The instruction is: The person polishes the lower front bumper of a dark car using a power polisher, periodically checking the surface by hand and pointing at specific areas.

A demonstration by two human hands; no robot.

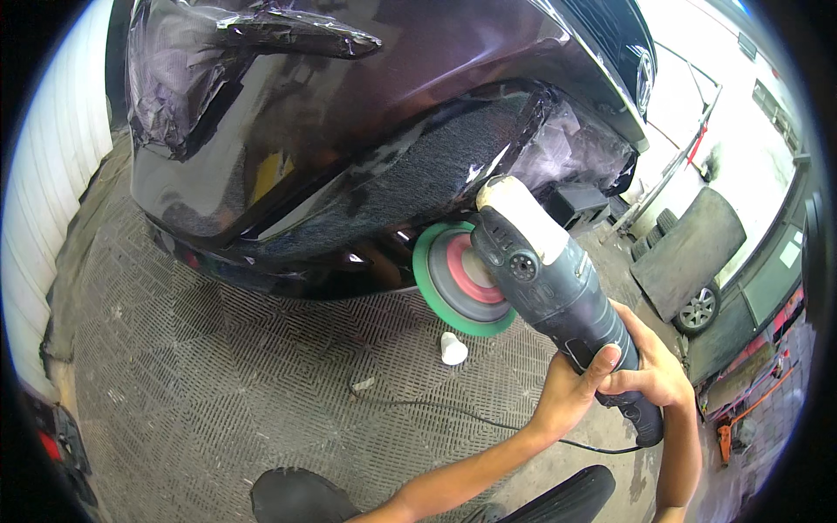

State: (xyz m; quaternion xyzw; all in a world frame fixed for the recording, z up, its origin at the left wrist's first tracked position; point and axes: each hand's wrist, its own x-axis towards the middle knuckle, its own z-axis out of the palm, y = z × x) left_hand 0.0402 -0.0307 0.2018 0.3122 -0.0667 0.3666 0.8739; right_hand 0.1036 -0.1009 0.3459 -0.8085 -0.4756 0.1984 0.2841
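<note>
Both hands hold a black corded car polisher [569,287] by its body, its white-covered head tilted toward the upper left. My left hand [579,386] grips the lower body from the left, thumb raised along it. My right hand [654,369] wraps the same part from the right. The polisher's green-edged pad [458,278] is beside the lower edge of a dark, glossy car bumper [386,176]; whether they touch I cannot tell. Part of the bumper looks dull and streaked. Crumpled masking film [572,147] covers an area right of it, and more film [176,72] lies at upper left.
A white cup [452,349] lies on the grey grated floor [261,366]. The black power cord [444,406] runs across the floor below it. A white corrugated wall [59,189] stands at left. At right are a leaning panel [690,252] and a wheel [698,312].
</note>
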